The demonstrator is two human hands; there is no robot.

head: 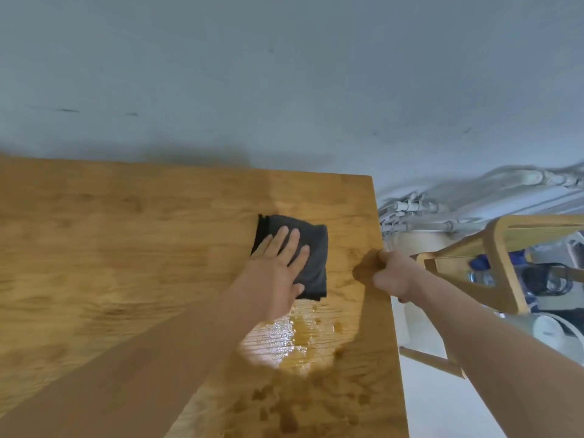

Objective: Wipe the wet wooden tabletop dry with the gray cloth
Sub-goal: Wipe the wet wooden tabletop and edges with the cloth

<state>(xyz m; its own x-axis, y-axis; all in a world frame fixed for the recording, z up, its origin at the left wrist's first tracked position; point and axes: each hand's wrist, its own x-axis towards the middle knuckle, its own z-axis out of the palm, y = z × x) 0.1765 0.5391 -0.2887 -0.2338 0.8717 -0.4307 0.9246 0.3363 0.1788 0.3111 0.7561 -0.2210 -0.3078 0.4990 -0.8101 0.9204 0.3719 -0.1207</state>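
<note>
Where pinned under the left hand, just right of centre frame: gray cloth, folded to a thick oblong on the wooden tabletop. Long axis near-vertical in the frame, leaning slightly from upper left to lower right; one corner toward the upper left, lower end just above the puddle. Left fingers straight and a little apart, flat on the fabric, tips toward the top of the frame, thumb at the cloth's lower left edge. Right hand at the table's right edge, fingers curled over and clamped on that edge.

Below the cloth, glistening water with stray drops beside it; lower still, dark damp blotches toward the bottom of the frame. Left half of the wood blurred, its grain in jointed strips.

Beyond the far edge, plain blue-gray wall across the upper frame. At right, white pipes along the wall's foot, a pale wooden chair and light floor beneath it.
</note>
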